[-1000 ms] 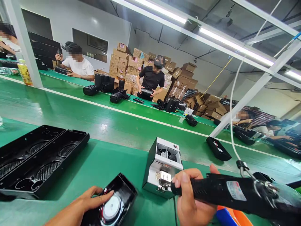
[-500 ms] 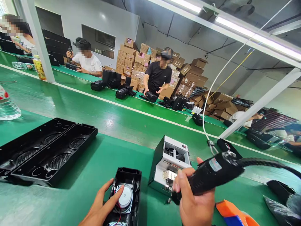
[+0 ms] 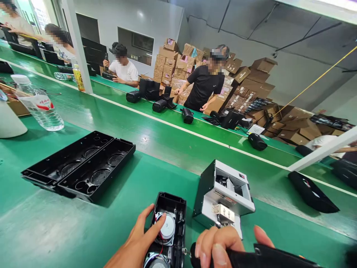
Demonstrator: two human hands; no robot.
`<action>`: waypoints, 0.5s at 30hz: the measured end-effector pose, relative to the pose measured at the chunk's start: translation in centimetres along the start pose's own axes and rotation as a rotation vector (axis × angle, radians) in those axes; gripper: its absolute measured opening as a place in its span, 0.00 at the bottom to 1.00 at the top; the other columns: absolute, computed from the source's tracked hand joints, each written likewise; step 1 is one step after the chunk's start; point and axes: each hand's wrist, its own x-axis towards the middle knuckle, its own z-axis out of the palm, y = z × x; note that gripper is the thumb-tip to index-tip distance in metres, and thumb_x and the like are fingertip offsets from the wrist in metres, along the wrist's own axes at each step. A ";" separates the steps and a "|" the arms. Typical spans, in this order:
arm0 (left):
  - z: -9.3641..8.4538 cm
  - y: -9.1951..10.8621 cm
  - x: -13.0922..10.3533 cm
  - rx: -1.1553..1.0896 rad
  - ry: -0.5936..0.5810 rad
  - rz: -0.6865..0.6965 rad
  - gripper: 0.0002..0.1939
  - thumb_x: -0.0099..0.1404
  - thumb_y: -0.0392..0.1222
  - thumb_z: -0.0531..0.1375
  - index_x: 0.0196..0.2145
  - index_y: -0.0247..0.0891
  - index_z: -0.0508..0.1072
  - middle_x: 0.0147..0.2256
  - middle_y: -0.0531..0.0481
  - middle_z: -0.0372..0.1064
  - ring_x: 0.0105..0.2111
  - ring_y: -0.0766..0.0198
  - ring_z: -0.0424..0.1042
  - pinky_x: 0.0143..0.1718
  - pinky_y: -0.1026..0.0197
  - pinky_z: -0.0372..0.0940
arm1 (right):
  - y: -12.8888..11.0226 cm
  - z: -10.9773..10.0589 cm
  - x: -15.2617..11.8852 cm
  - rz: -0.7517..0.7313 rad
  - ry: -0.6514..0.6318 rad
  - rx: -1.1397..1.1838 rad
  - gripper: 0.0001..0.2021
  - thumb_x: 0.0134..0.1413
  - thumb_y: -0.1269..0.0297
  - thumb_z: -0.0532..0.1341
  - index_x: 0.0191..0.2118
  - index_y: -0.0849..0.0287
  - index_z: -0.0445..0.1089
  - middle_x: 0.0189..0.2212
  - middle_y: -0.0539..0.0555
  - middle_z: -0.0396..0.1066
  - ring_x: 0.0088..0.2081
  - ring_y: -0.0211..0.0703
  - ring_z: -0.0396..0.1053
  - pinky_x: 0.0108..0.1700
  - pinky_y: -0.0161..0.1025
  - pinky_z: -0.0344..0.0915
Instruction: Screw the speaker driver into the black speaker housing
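My left hand (image 3: 142, 236) grips a black speaker case (image 3: 180, 219), its thumb on the round silver speaker (image 3: 167, 226) inside and its other fingers along the left side. A second speaker (image 3: 157, 261) shows at the bottom edge, with thin red wires running between the two. My right hand (image 3: 220, 247) is wrapped around a black electric screwdriver (image 3: 248, 258), held tilted and partly out of frame. At the screwdriver's tip, by the case's right edge, is a small shiny piece (image 3: 185, 251) that looks like a screw. Just beyond my right hand stands a grey-and-black screw feeder (image 3: 223, 193).
Two black housings with speaker grilles (image 3: 100, 175) lie to the left. Behind them are a water bottle (image 3: 41, 106) and a white cone-shaped object (image 3: 9, 121). A black fabric-like piece (image 3: 312, 191) rests at right. Co-workers (image 3: 205, 85) are across the green bench, before stacked cartons.
The view has turned left, so everything sits further right. My right hand has lowered the screwdriver from beside the feeder towards the speaker case. My left hand keeps its grip.
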 end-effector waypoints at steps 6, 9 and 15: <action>-0.1 -0.3 -0.7 0.161 -0.031 0.198 0.48 0.74 0.30 0.59 0.83 0.61 0.50 0.70 0.46 0.70 0.64 0.52 0.79 0.58 0.52 0.81 | 1.3 1.2 -0.6 0.006 -0.025 0.014 0.34 0.59 0.38 0.72 0.56 0.60 0.67 0.26 0.47 0.53 0.32 0.33 0.62 0.36 0.32 0.66; -0.9 0.0 -0.9 0.207 -0.049 0.205 0.46 0.71 0.27 0.60 0.81 0.61 0.59 0.72 0.48 0.68 0.66 0.51 0.76 0.60 0.54 0.80 | 2.0 2.0 -1.5 0.015 -0.029 0.023 0.32 0.60 0.40 0.72 0.56 0.61 0.66 0.26 0.47 0.54 0.31 0.33 0.62 0.36 0.31 0.65; -1.5 0.9 -0.9 0.218 -0.045 0.166 0.47 0.74 0.25 0.59 0.82 0.60 0.57 0.72 0.49 0.67 0.66 0.54 0.77 0.59 0.56 0.80 | 3.2 4.5 -4.5 0.074 0.174 0.121 0.22 0.74 0.57 0.65 0.61 0.58 0.55 0.26 0.43 0.56 0.27 0.28 0.60 0.35 0.30 0.59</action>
